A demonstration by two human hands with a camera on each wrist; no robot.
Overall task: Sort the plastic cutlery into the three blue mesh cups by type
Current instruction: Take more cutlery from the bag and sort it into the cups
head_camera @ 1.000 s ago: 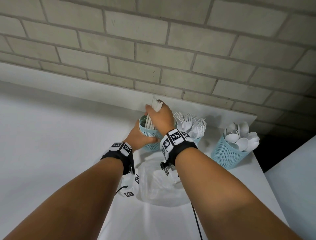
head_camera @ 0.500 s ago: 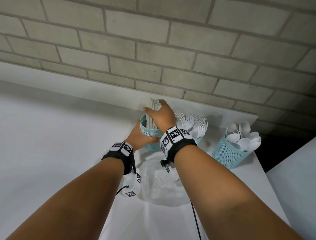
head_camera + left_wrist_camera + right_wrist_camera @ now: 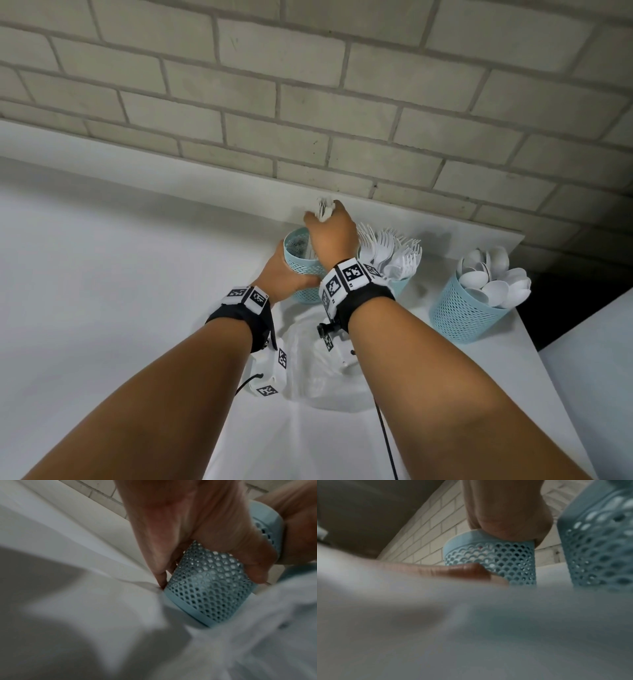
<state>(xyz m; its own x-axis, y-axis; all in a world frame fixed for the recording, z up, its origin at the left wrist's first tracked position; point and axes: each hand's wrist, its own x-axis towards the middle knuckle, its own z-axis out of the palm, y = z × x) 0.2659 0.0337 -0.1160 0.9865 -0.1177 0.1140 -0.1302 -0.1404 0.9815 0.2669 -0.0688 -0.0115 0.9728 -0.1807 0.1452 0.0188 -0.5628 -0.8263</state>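
left hand [image 3: 286,274]: I see it wrapped around the side of the left cup [image 3: 303,263], fingers curled on the mesh; the wrist view shows the same grip [image 3: 197,524] on the cup [image 3: 211,588].
right hand [image 3: 330,233]: clenched around a bundle of white cutlery [image 3: 323,209], held upright over the left cup's mouth; I can't tell the type of piece.
left cup: stands on the table [image 3: 102,274] near its back edge, just beside the middle cup.
middle cup [image 3: 399,284]: mostly hidden behind my right wrist, full of forks [image 3: 390,251], tines up.
right cup [image 3: 462,315]: near the table's back right corner, apart from the other two, full of spoons [image 3: 493,279].
plastic bag [image 3: 315,370]: clear, crumpled, on the table under both wrists.
wall [image 3: 308,85]: pale brick behind the table.
right wrist view: blurred; two cups visible [image 3: 496,559] [image 3: 599,540].
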